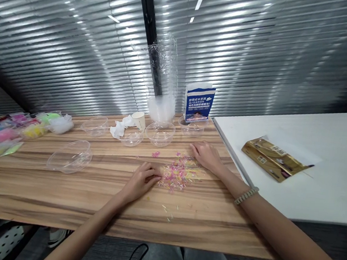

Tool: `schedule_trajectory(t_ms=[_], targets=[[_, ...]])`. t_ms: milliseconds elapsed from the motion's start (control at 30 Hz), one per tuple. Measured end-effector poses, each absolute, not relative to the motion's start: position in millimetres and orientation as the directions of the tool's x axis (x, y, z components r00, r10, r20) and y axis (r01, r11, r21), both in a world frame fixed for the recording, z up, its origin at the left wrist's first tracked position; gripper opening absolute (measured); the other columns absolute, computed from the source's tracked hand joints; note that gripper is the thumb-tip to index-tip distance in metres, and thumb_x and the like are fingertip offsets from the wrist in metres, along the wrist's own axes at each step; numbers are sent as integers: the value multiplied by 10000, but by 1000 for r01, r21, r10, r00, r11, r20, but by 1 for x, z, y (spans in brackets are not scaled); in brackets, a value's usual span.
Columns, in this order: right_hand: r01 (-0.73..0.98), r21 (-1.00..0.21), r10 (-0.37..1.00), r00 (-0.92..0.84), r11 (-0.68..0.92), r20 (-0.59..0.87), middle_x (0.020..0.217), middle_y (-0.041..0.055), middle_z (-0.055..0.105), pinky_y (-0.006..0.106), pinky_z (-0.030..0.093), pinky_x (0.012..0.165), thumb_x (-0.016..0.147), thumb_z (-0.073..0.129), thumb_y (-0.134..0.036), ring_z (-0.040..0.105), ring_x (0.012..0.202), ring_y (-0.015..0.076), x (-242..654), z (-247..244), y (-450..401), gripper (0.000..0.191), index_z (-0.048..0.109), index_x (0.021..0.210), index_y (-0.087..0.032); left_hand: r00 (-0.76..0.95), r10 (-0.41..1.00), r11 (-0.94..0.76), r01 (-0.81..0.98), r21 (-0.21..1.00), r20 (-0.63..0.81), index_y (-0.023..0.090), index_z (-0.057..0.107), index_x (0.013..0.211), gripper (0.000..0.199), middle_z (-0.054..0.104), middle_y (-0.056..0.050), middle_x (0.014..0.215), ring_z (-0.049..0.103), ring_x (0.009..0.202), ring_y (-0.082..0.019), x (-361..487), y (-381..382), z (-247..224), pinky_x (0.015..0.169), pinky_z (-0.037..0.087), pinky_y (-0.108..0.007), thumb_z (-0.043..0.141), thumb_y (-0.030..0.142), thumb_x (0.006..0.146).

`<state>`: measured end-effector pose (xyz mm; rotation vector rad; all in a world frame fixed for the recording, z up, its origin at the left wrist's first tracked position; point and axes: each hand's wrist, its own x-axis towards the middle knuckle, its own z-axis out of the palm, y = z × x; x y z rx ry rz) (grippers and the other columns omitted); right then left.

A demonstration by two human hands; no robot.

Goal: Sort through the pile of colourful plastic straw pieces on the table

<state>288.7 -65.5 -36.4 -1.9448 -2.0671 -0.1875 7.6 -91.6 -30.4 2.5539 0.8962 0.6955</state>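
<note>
- Fingers of the left hand [143, 178] are bent at the left edge of the coloured pieces [179, 172], thumb and forefinger close together; whether a piece is pinched there cannot be told.
- The right hand [205, 154] rests palm down at the pile's far right edge, fingers loosely bent; its grip cannot be told either.
- The coloured pieces, thin and mostly pink and yellow, lie loose on the wooden table [91, 204] between the hands, with a small pink cluster beyond the left hand and a few strays nearer the person.
- Five clear containers are spread out: the left bowl [69, 158], the back-left bowl [95, 128], the small bowl [131, 138], the middle bowl [159, 135] and the right bowl [193, 127]. Their contents are too faint to make out.
- Behind the middle bowl stands a tall clear plastic sleeve [169, 76] with whitish, rounded tubs [161, 109] at its base.
- Crumpled tissue [118, 129] sits beside the paper cup [139, 120], behind the small bowl.
- The blue packet [199, 101] stands upright behind the right bowl.
- Plastic bags [5, 134] of pink, yellow, green, blue and white material crowd the table's left end.
- The gold packet [274, 158] lies on the white table [332, 184] to the right.
</note>
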Motion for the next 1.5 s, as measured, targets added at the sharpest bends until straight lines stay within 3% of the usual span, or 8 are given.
schedule_trajectory(t_ms=[500,800,1100,1500], targets=[[988,-125,960,-54,91,274,981,95,685,296,414,775,992,306,-340,574,1002,239,288,-34,-68,399,666,956,-172,614,739,-647,529,549,278,170,613,788,164,593,-49,813,521,817,-196,6,-89,-30,752,407,-315,545,284,884],[986,-139,963,-48,88,266,990,98,688,288,418,786,993,307,-342,568,1010,238,288,-34,-69,402,669,960,-171,578,757,-632,530,566,304,167,585,794,78,595,-38,803,530,787,-181,4,-90,-31,715,408,-290,571,212,855],[984,-142,961,-64,106,269,997,107,683,293,396,821,995,312,-329,564,1014,236,288,-33,-69,393,667,960,-163,553,764,-632,539,557,332,168,584,767,125,603,-38,777,543,757,-177,5,-90,-29,698,427,-288,561,242,865],[983,-132,956,-87,128,281,1015,97,685,299,397,832,991,324,-317,566,1002,234,289,-35,-67,379,668,962,-163,506,813,-564,566,601,287,174,582,803,101,610,-41,790,548,746,-172,4,-92,-28,674,430,-278,529,233,866]])
